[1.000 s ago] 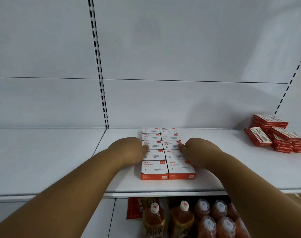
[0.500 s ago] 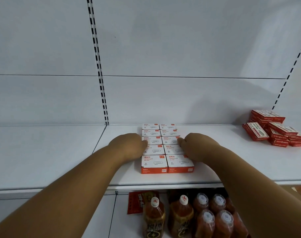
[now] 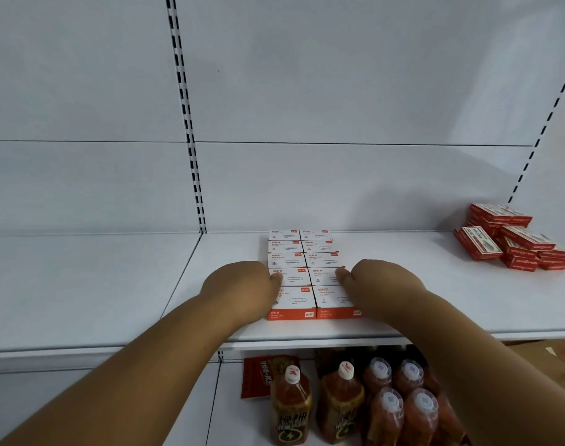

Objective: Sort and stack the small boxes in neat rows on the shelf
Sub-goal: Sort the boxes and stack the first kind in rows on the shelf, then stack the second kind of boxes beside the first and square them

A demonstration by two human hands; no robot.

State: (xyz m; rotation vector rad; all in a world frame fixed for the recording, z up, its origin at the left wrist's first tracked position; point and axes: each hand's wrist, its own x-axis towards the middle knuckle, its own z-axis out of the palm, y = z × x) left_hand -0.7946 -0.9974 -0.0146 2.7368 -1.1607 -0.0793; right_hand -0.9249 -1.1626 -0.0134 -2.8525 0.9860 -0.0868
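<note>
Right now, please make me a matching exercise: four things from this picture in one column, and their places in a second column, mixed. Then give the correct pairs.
Things:
1. white boxes
2. red boxes
3. bottles
4. left hand

Places:
A. on the lower shelf, under the white boxes
B. against the left side of the white block
C. in a loose pile at the far right of the shelf
D. in two neat rows at the middle of the shelf, between the hands

Pairs: 1-D, 2-C, 3-A, 4-B
</note>
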